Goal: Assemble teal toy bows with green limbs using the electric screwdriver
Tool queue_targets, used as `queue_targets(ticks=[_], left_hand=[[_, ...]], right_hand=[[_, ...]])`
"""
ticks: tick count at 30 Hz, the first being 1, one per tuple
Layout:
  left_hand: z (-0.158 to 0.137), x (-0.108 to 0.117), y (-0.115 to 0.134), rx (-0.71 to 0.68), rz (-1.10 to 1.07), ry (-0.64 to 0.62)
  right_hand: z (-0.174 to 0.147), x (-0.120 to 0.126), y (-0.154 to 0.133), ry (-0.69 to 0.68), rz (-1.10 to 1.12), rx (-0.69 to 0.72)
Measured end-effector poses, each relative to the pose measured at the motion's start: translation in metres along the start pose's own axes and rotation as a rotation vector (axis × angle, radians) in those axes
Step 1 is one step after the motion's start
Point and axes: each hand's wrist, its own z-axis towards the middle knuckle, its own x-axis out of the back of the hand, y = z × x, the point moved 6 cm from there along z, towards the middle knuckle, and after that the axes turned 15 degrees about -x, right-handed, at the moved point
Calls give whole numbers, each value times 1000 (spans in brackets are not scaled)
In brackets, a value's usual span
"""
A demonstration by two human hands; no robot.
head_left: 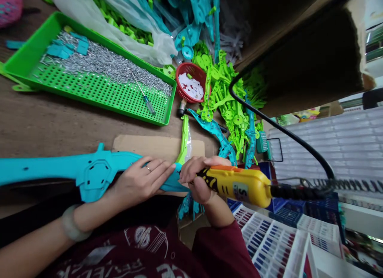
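My right hand (199, 178) is wrapped around a yellow and orange electric screwdriver (243, 186), whose tip end points left at a long turquoise plastic toy gun (54, 168). Across that toy gun lies my left hand (143, 176), holding it down with the fingers side by side; the thumb is hidden. Just beyond my hands a lime green curved piece (183, 144) sticks out, with a clear strip along it. Flat cardboard (149, 144) lies under the work. The contact between the screwdriver tip and the toy gun is hard to make out.
A green perforated tray (98, 96) holds many screws and a small screwdriver (148, 104). Behind my hands are a red basket (191, 98) and a heap of lime green parts (230, 98). A black cord (278, 124) arches at right, above white crates (269, 238).
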Motion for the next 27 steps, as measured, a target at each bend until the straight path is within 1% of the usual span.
queue_targets(ticks=[2, 3, 5, 7, 8, 9, 11, 13, 14, 15, 17, 18, 19, 20, 21, 22, 23, 25, 27], left_hand=[[-1, 0, 0, 2, -12, 9], [-1, 0, 1, 4, -17, 6], [1, 3, 4, 35, -46, -31], [6, 7, 4, 113, -119, -83], [10, 11, 2, 168, -165, -86], [14, 16, -3, 231, -209, -62], [22, 28, -23, 348, -271, 32], [29, 40, -53, 412, -265, 78], [32, 46, -71, 432, -213, 46], [33, 54, -90, 456, -115, -9], [32, 76, -123, 547, 158, -127], [31, 89, -132, 586, 259, -159], [30, 100, -135, 612, 330, -186], [31, 106, -131, 615, 360, -210], [33, 107, -120, 595, 362, -236], [35, 102, -105, 556, 353, -276], [38, 92, -85, 502, 325, -309], [41, 60, -42, 377, 242, -354], [40, 26, -5, 280, 118, -337]], right_hand=[[3, -4, -13, -28, 86, 124], [5, -6, -18, -41, 110, 152], [9, -8, -25, -54, 94, 146], [14, -10, -35, -74, 84, 155], [18, -11, -42, -81, 90, 167], [23, -13, -50, -85, 107, 186], [37, -21, -70, -94, 156, 231], [59, -35, -91, -96, 204, 284], [72, -44, -99, -90, 221, 313], [86, -53, -106, -68, 232, 340], [120, -70, -109, 8, 224, 361], [138, -77, -106, 55, 205, 352], [157, -85, -99, 90, 179, 330], [175, -91, -90, 110, 155, 301], [191, -97, -80, 114, 134, 276], [205, -103, -70, 106, 112, 255], [216, -108, -60, 93, 79, 239], [229, -119, -47, 55, -43, 219], [232, -132, -42, -15, -236, 222]])
